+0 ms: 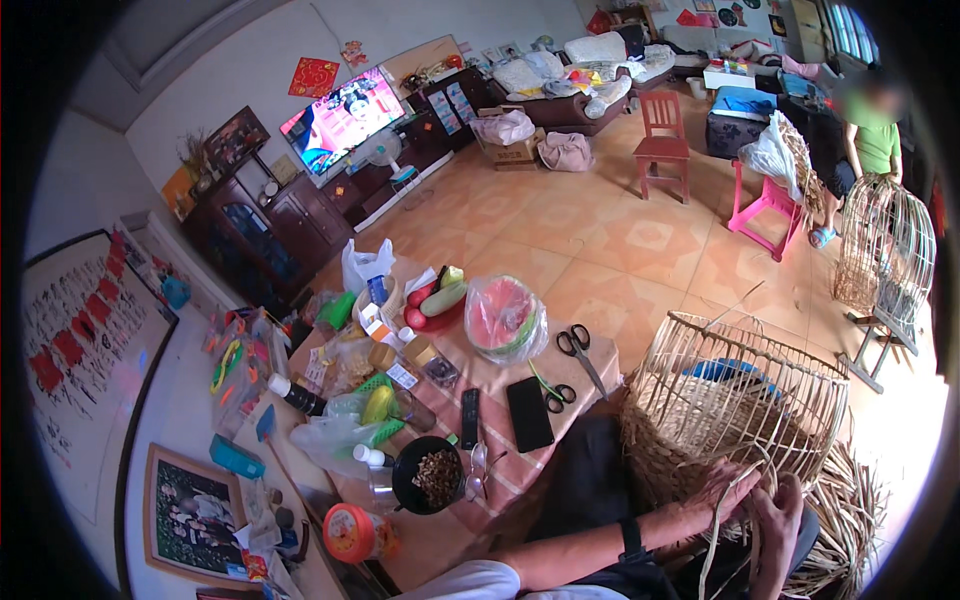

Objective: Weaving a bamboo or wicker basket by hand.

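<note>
A half-woven basket (655, 455) of pale straw on a frame of thin upright rods rests at my lap, its woven part toward me and its open rods toward the far side. My left hand (722, 492), with a black band on its wrist, grips the basket's near edge. Close beside it, the fingers of my right hand (778, 512) are closed on a long straw strand (716, 540) that loops up and hangs down between the hands. The fingertips are partly hidden. Something blue (735, 375) shows through the rods.
Loose straw (845, 510) is heaped right of the basket. On the left, a cluttered table (590, 365) holds scissors (580, 355), a phone (530, 413), wrapped watermelon (503, 318) and a black bowl (405, 480). Far right, another person (875, 140) handles a similar basket (885, 240); a pink stool (768, 215) stands nearby.
</note>
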Available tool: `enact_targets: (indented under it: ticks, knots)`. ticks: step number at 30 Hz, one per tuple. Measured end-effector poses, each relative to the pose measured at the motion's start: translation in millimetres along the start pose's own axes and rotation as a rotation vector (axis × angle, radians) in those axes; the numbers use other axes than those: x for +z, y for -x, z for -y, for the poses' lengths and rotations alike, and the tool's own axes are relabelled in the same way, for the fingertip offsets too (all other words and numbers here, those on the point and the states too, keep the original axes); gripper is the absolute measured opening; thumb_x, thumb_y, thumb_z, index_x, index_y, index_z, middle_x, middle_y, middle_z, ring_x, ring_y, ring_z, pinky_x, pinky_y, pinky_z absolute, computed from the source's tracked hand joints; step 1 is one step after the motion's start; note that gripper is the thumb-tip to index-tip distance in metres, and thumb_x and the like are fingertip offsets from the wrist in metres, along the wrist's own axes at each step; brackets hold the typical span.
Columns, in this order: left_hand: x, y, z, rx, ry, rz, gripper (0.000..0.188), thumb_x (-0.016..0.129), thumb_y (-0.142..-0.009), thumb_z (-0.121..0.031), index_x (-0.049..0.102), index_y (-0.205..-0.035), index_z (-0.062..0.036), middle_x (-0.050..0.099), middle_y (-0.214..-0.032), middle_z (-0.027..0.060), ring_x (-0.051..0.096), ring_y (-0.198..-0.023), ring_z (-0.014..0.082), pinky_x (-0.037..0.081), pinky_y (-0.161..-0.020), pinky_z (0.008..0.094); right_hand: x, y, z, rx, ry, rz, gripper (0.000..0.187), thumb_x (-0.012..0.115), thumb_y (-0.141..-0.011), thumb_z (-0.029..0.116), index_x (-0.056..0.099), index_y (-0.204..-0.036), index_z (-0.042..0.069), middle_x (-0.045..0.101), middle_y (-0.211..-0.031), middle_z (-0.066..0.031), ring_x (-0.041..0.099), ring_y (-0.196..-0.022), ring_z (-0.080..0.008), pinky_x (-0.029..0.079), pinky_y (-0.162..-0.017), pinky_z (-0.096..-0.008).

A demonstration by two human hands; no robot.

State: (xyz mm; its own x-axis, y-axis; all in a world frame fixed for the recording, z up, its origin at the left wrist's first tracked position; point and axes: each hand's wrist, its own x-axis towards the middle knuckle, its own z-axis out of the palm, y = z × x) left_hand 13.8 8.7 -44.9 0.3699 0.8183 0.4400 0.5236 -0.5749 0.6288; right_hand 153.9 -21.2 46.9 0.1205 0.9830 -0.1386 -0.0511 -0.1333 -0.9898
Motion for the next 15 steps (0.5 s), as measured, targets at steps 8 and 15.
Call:
enact_targets:
  ticks: [8,15]
  knots:
    - [20,-6,17,-0.108,0.076,-0.006,0.018,0.067,-0.08,-0.011,0.055,-0.092,-0.0056,0.059,-0.083,0.0168,0.061,-0.084,0.0378,0.042,-0.077,0.0518,-38,-27,-45,0.104,-0.23,-0.138,0.014,0.063,-0.099,0.025,0.064,-0.099,0.012,0.052,-0.065,0.0066,0.038,-0.047,-0.0023,0.026,-0.041,-0.0187]
    - [14,0,7,0.159,0.001,-0.33,0.045,0.078,-0.06,-0.003,0.051,-0.095,-0.0083,0.058,-0.084,0.0108,0.059,-0.088,0.0366,0.04,-0.08,0.0469,-40,-33,-72,-0.101,0.054,-0.209,0.015,0.067,-0.094,0.014,0.063,-0.099,0.001,0.056,-0.069,0.0032,0.046,-0.055,-0.0055,0.035,-0.048,-0.0234]
